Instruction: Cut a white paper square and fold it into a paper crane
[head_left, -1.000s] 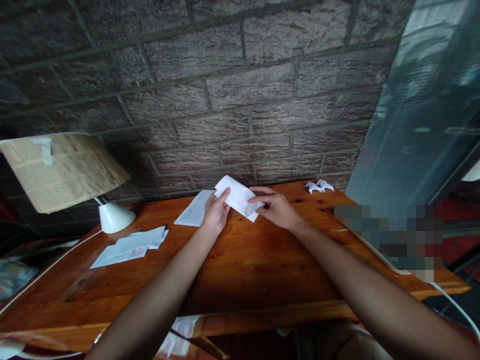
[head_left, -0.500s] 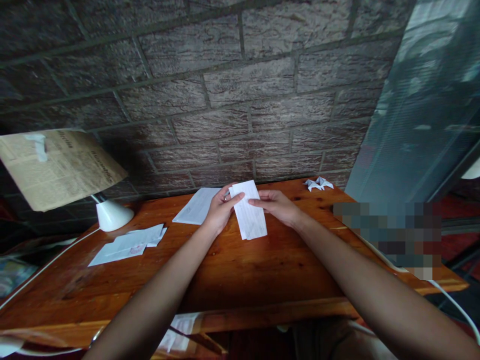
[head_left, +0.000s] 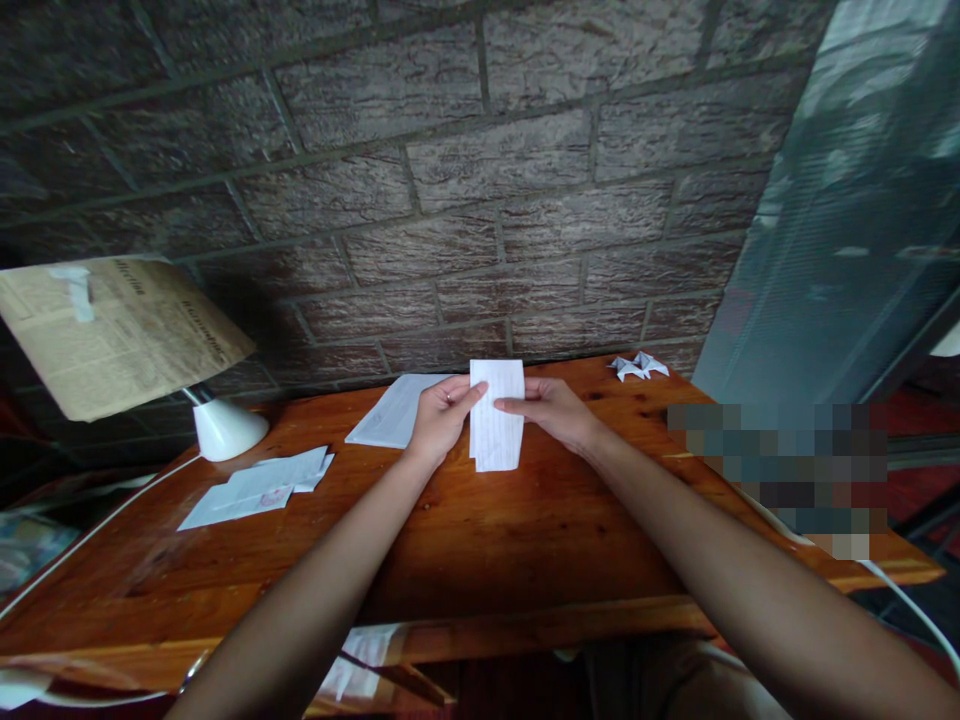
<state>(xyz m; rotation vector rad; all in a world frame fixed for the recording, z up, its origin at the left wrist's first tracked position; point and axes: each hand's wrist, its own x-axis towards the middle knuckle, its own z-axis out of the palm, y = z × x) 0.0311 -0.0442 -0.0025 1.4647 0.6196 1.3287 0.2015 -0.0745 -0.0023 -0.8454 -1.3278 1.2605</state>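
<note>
My left hand point(head_left: 441, 418) and right hand point(head_left: 559, 412) pinch a folded white paper point(head_left: 498, 415). The lamp point(head_left: 229, 430) stands left of it.

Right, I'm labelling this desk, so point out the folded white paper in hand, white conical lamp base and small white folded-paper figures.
Folded white paper point(head_left: 499, 440): head view, lower front face.
White conical lamp base point(head_left: 229, 432): head view, middle of side.
Small white folded-paper figures point(head_left: 649, 366): head view, right figure's middle.
</note>
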